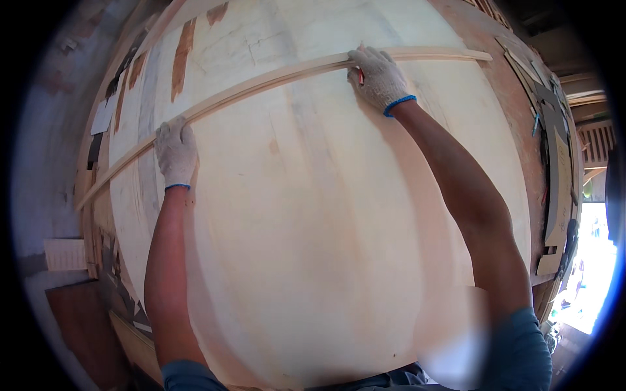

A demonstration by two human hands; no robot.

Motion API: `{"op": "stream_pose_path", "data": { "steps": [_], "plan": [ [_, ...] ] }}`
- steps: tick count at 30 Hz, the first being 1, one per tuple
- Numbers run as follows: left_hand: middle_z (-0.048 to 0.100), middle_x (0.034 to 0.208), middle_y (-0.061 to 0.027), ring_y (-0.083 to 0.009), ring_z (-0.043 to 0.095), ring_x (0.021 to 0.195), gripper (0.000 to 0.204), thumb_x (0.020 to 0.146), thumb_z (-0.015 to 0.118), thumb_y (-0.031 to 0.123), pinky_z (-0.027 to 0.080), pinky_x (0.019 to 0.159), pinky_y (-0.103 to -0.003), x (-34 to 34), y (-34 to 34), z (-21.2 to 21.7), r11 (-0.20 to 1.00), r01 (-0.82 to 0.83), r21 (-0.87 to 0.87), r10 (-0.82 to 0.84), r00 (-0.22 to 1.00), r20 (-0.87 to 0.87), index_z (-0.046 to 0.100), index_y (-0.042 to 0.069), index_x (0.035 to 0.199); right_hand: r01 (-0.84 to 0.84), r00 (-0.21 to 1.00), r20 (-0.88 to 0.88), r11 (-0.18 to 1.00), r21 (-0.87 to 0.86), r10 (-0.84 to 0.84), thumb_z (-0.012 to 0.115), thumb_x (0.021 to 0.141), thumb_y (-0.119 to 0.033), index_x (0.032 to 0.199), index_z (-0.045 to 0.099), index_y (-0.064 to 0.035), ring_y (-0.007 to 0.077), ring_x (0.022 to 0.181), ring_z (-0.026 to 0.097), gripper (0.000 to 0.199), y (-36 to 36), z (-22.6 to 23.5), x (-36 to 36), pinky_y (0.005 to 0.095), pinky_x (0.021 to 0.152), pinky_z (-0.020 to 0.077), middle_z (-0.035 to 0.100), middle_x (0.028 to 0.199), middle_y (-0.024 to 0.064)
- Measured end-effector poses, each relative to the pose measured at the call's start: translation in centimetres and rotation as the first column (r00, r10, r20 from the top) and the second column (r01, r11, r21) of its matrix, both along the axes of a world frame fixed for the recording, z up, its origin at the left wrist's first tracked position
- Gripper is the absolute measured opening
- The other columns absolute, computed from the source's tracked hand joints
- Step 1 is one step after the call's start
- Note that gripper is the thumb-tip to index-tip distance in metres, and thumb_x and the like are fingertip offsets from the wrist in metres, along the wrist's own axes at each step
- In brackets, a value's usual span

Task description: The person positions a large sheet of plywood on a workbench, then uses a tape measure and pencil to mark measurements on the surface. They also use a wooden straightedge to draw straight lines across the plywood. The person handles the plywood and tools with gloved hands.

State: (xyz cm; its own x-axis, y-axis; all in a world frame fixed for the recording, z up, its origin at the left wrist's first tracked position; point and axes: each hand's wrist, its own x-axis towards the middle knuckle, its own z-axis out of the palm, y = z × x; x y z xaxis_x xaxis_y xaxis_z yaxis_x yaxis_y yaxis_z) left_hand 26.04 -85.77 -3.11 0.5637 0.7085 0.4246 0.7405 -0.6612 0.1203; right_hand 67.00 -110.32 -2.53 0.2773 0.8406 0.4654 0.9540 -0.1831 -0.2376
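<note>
A long, thin wooden strip (274,79) lies across a large pale plywood sheet (306,195), running from the far right down to the left edge. My left hand (176,151), in a whitish knit glove with a blue cuff, grips the strip left of centre, fingers over its far side. Farther right, my gloved right hand (381,78) is closed around a pencil (361,77). Only a bit of its red body and a light tip show past the fingers. That hand rests against the strip, and its fingers partly hide both.
Brown torn patches (184,58) mark the sheet's far left part. Stacked dark and tan offcuts (556,189) lie along the right side. A pale wall (49,143) stands at the left, with a brown board (88,332) below it. Bright daylight enters at the lower right.
</note>
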Motion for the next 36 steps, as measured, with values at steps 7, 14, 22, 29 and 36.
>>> {"op": "stream_pose_path", "data": {
  "steps": [7,14,22,29,36],
  "plan": [
    [0.060,0.138,-0.0182,-0.0352,0.053,0.132,0.037,0.098,0.052,0.020,0.041,0.113,-0.042,15.8,-7.6,1.6,0.957,0.285,-0.054,-0.275,0.950,0.147,0.061,0.004,0.130,-0.023,0.999,0.031,0.987,0.158,0.018,0.063,0.085,-0.020,0.102,0.059,-0.0093,0.0335,0.108,0.058,0.021,-0.5,0.1,0.3,0.0460,0.097,0.0429,0.064,0.102,0.0136],
    [0.064,0.126,-0.0139,-0.0342,0.058,0.120,0.030,0.093,0.058,0.017,0.044,0.105,-0.046,28.2,-14.6,2.9,0.910,0.384,-0.155,-0.381,0.923,0.051,0.067,0.007,0.120,-0.047,0.996,-0.077,0.999,-0.005,0.046,0.069,0.078,-0.027,0.099,0.062,-0.0097,0.0344,0.105,0.061,0.029,0.1,1.3,1.2,0.0462,0.095,0.0446,0.065,0.102,0.0167],
    [0.062,0.135,-0.0128,-0.0346,0.052,0.127,0.037,0.096,0.059,0.019,0.042,0.109,-0.044,27.7,-15.4,1.6,0.961,0.255,-0.104,-0.260,0.965,-0.031,0.066,0.010,0.131,0.171,0.663,-0.734,0.984,-0.041,-0.146,0.056,0.098,-0.036,0.122,0.066,-0.0065,0.0410,0.102,0.066,0.040,-7.2,6.2,6.7,0.0463,0.091,0.0513,0.071,0.108,0.0233],
    [0.063,0.128,-0.0113,-0.0346,0.055,0.119,0.032,0.096,0.059,0.017,0.043,0.105,-0.045,28.8,-16.1,0.6,0.952,0.299,0.071,-0.301,0.953,0.024,0.066,0.008,0.126,0.758,0.261,-0.965,0.622,0.194,-0.016,0.049,0.098,-0.040,0.102,0.069,0.0012,0.0197,0.062,0.065,0.046,-17.3,4.1,22.9,0.0332,0.054,0.0506,0.072,0.089,0.0145],
    [0.063,0.129,-0.0109,-0.0319,0.055,0.119,0.031,0.096,0.058,0.017,0.042,0.106,-0.045,28.4,-14.9,0.2,0.932,0.354,0.076,-0.356,0.934,0.025,0.065,0.007,0.124,0.818,0.042,-0.996,0.574,-0.010,-0.078,0.045,0.100,-0.046,0.099,0.066,-0.0002,0.0204,0.056,0.063,0.050,-15.4,4.3,24.3,0.0352,0.044,0.0460,0.069,0.080,0.0122]
  ]
}}
